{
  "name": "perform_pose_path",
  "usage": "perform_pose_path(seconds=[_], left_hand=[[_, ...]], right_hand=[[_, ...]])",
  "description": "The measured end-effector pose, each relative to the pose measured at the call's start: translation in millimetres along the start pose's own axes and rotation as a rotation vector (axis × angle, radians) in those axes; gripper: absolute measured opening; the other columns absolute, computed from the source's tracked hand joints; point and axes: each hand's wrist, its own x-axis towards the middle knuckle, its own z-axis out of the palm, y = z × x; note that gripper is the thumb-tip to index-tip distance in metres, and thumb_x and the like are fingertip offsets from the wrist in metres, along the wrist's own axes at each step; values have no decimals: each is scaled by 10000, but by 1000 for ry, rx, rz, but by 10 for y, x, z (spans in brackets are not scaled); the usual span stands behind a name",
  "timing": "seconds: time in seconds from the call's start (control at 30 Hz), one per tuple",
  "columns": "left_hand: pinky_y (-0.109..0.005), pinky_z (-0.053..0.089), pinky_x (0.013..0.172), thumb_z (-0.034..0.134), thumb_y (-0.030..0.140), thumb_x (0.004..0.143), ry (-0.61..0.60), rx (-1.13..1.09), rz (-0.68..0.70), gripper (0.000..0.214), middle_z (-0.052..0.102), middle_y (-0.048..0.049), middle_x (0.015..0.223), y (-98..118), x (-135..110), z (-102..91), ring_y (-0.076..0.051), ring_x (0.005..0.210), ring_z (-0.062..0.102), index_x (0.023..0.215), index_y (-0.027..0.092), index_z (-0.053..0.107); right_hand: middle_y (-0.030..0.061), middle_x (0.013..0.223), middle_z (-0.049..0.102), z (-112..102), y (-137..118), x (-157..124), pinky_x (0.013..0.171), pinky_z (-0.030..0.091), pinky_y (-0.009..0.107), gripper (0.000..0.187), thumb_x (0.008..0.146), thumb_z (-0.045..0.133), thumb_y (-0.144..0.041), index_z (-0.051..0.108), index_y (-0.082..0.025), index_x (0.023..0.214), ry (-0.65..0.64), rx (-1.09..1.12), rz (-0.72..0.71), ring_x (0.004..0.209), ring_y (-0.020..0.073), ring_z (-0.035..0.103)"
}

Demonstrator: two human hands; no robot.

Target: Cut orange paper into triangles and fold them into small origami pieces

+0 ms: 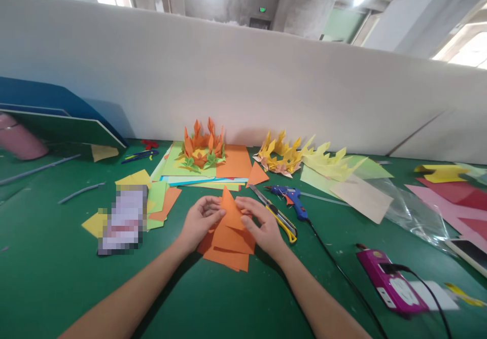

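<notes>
Left hand: the bare left hand [203, 221] is partly closed, fingers curled and thumb bent in, pinching the left side of a pointed, folded orange paper piece [231, 216].
Right hand: the bare right hand [262, 222] is half curled, its fingertips and thumb gripping the right side of the same piece.
Folded piece: it sits between the two hands, tip toward the back edge of the green surface [213, 311], over a loose stack of flat orange paper sheets [232, 263].
Beside the right hand: a yellow-handled craft knife [291, 233] lies slantwise, with a blue glue gun [294, 197] just beyond it.
Beyond the left hand: a lilac rectangular object [125, 214], its face pixelated, lies on yellow and green paper.
Back edge: a spiky orange paper crown with green leafy trim [201, 160] stands left of a spiky yellow paper crown [287, 164]; a pale yellow pointed paper strip [331, 162] adjoins the latter.
Right part of surface: a magenta plastic box [375, 270] has a black cable plugged in.
</notes>
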Motion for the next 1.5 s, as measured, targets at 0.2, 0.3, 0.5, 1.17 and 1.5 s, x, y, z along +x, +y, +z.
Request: perform_pose_path(seconds=[0.2, 0.3, 0.5, 1.17, 1.5], left_hand=[[-216, 465, 603, 809, 282, 513, -125, 1, -49, 442, 617, 45, 652, 44, -40, 29, -108, 613, 601, 853, 189, 543], [-225, 462, 626, 806, 273, 512, -157, 27, -57, 455, 620, 48, 640, 51, -46, 37, -114, 626, 604, 865, 192, 530], [-244, 465, 642, 798, 268, 499, -183, 57, -56, 438, 602, 39, 665, 39, -36, 57, -115, 637, 585, 827, 189, 519], [-269, 488, 701, 742, 221, 561, -222, 140, 14, 338, 633, 10, 739, -33, -5, 31, -113, 677, 593, 822, 176, 533], [-281, 503, 700, 751, 245, 558, -218, 146, 13, 336, 641, 3, 751, -35, -6, 31, -124, 684, 614, 805, 180, 532]], right_hand=[[57, 997, 679, -31, -17, 37, 800, 499, 325, 580, 710, 691, -512, 525, -255, 1203, -77, 485, 411, 902, 198, 646], [31, 931, 687, 5, -54, 38, 803, 489, 321, 559, 646, 757, -465, 567, -242, 1122, -111, 525, 487, 855, 189, 649], [23, 812, 704, 47, -113, 39, 722, 493, 331, 410, 586, 774, -470, 688, -161, 841, -136, 479, 633, 742, 196, 638], [37, 853, 726, 43, -149, 61, 744, 502, 343, 412, 548, 806, -406, 700, -168, 867, -47, 553, 698, 778, 218, 659], [36, 864, 727, 50, -135, 57, 745, 512, 353, 427, 549, 799, -430, 693, -177, 876, -40, 531, 692, 795, 230, 665]])
